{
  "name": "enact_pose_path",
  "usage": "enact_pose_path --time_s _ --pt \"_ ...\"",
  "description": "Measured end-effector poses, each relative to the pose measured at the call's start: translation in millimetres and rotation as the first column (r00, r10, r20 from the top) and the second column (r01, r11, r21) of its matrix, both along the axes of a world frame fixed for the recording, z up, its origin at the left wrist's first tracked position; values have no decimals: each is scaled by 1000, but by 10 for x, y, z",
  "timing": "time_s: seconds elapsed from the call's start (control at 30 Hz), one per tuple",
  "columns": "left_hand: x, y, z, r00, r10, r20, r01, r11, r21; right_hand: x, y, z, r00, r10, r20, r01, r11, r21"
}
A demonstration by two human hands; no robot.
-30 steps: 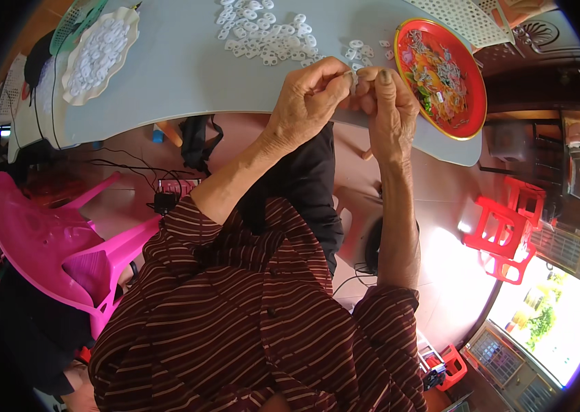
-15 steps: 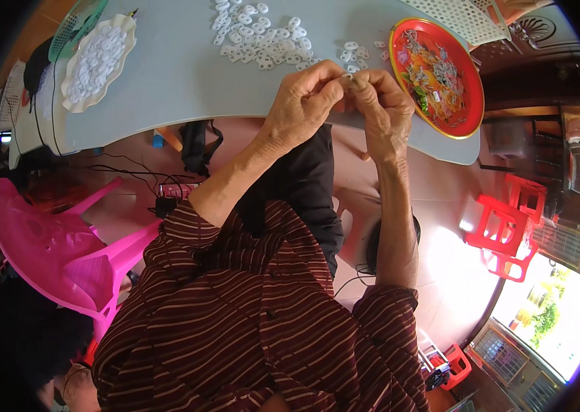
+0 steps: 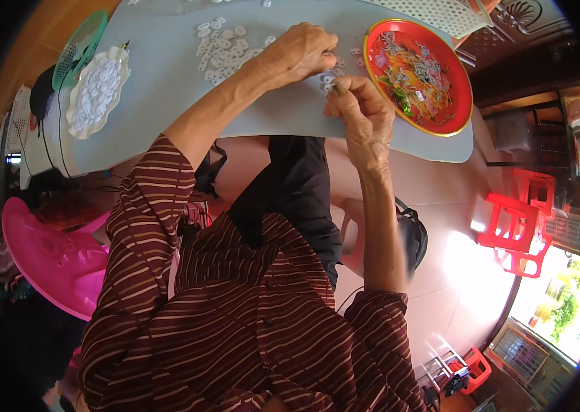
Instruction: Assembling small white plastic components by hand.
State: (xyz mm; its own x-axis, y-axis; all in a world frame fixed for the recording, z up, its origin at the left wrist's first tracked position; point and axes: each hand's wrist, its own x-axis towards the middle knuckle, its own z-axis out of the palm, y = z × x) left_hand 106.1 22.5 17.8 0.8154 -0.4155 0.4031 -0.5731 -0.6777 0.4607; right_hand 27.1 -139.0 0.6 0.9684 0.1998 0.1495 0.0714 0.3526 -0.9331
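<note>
My left hand [image 3: 302,53] reaches over the grey table with its fingers curled down beside a few small white plastic pieces with holes [image 3: 329,80]. Whatever is in those fingers is hidden. Closer to the table's front edge, my right hand [image 3: 362,106] is closed, thumb against the bent fingers; anything between them is too small to name. A loose spread of similar white two-hole pieces [image 3: 221,51] lies left of my left hand, partly behind its forearm. To the right of my right hand is a red round tray [image 3: 456,89] with a yellow rim, holding many small metal parts [image 3: 434,69].
A scalloped white dish [image 3: 78,130] heaped with white pieces stands at the table's left, by a green mesh basket [image 3: 78,51]. A white perforated basket [image 3: 434,14] is at the far right. Below are a pink chair [image 3: 50,264] and red stools [image 3: 509,223].
My hands, joined at the fingertips before, are now apart. The left moved forward toward the loose white pieces; the right stays near the table's front edge. The whole view has shifted slightly.
</note>
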Motion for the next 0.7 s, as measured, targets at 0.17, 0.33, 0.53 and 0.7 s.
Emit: enact_pose_path --time_s 0.17,0.33,0.53,0.7 --pt "53 -13 104 983 16 -181 22 978 208 7 -1 9 1000 -16 7 16 999 -41" --pt "81 41 8 988 11 -152 8 992 125 8 7 4 999 -17 31 19 999 -51" --pt "-128 97 88 990 1 -138 -14 995 -97 -13 18 46 995 -87 48 92 991 -98" --pt "-510 45 138 938 -146 -315 22 931 -365 14 26 34 996 -89 -10 90 987 131"
